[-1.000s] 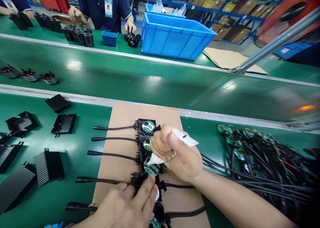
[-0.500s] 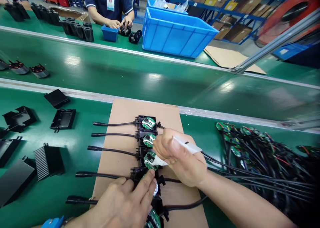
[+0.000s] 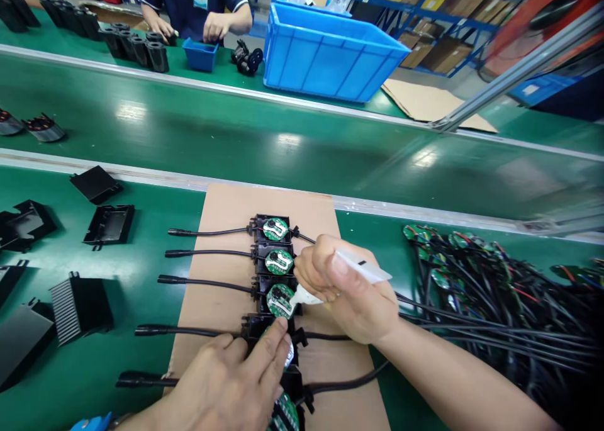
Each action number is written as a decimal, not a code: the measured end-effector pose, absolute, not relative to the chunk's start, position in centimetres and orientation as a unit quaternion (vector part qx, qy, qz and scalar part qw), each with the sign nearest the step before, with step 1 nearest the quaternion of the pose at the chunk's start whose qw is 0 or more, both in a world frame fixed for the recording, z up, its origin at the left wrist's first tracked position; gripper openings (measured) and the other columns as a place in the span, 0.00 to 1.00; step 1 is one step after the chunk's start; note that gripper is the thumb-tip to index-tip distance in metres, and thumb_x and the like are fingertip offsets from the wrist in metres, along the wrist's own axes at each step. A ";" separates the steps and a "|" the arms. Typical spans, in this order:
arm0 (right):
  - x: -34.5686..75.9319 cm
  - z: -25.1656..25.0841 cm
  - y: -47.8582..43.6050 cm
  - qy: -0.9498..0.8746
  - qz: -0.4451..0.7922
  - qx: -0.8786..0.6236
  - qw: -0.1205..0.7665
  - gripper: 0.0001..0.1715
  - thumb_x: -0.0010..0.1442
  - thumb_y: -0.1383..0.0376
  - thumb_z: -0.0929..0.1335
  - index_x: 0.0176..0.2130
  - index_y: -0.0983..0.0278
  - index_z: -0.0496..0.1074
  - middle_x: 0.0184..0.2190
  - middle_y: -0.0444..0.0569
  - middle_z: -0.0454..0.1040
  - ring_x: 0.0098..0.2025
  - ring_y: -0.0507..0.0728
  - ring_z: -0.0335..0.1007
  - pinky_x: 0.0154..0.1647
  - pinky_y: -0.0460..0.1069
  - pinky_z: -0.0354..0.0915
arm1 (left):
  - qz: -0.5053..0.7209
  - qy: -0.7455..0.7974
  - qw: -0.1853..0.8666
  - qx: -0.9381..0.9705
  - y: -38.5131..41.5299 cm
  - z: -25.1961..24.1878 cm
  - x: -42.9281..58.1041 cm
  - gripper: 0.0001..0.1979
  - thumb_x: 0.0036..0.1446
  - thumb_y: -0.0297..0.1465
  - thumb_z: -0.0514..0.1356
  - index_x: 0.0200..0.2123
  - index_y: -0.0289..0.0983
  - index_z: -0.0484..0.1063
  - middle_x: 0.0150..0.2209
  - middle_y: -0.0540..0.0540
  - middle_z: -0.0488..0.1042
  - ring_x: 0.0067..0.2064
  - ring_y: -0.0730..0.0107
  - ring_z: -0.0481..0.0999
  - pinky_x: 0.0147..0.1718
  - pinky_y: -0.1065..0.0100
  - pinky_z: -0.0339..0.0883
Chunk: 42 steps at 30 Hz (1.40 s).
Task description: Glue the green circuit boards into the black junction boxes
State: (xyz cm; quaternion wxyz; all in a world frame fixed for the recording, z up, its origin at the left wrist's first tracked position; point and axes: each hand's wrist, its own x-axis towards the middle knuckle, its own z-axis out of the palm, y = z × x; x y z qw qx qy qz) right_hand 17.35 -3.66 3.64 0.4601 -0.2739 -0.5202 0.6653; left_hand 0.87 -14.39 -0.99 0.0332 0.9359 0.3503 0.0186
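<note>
On a brown cardboard sheet (image 3: 226, 305) lies a column of black housings with round green circuit boards (image 3: 279, 262) and black cables (image 3: 207, 283) running left. My right hand (image 3: 352, 296) is closed round a white squeeze tube (image 3: 363, 268); its nozzle touches the third green board (image 3: 280, 300). My left hand (image 3: 231, 384) rests flat on the fourth housing (image 3: 257, 330), fingers stretched forward, holding it down.
Black plastic covers (image 3: 108, 225) and a finned part (image 3: 80, 305) lie on the green bench at left. A tangled heap of wired boards (image 3: 481, 292) sits at right. Across the conveyor belt (image 3: 283, 148) a person handles black parts near a blue crate (image 3: 325, 56).
The tube's nozzle has shifted slightly along the third board, and the view has tilted down a little. Parts on the conveyor at left have drifted further left. My left hand stays put.
</note>
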 end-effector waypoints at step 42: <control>15.2 3.7 -10.2 -0.544 0.658 -0.220 0.471 0.19 0.61 0.57 0.65 0.23 0.62 0.59 0.17 0.40 0.50 0.19 0.48 0.45 0.20 0.47 0.42 | 0.156 0.345 0.015 0.925 -19.1 -2.2 -1.2 0.23 0.57 0.29 0.52 0.55 0.31 0.68 0.58 0.37 0.69 0.29 0.67 0.76 0.23 0.66 0.69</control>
